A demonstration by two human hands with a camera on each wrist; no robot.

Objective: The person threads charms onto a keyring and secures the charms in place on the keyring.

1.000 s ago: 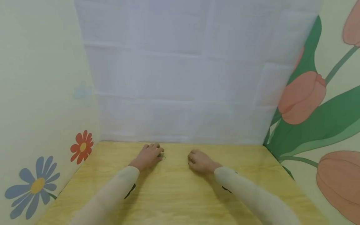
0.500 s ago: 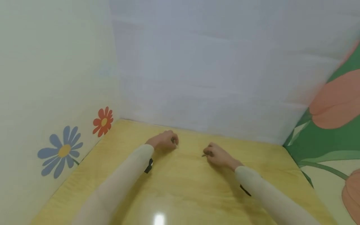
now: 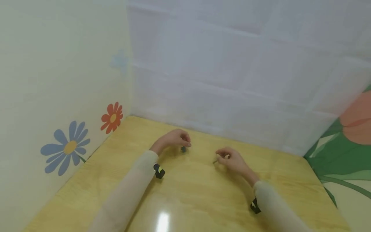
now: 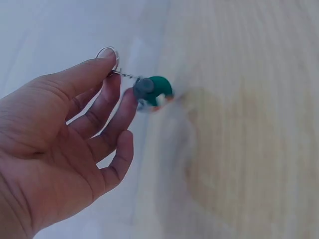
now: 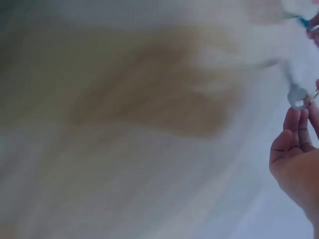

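Note:
My left hand pinches the metal ring of a keychain between thumb and forefinger. A small green and grey charm with a bit of orange dangles from its short chain, slightly blurred. Over the table to the right, my right hand holds a key by a split ring near its round head, and the blade points away from the fingers. In the head view the key shows only as a thin dark sliver. A gap separates the two hands, and the keychain and the key are apart.
Both hands are above a light wooden table. A white creased sheet hangs behind it, with flower-printed walls at the left and right. A dark wrist device sits at the left sleeve.
The head view has turned and tilted. My hands have turned and appear to have risen from the tabletop; the charm now hangs in sight below the left hand.

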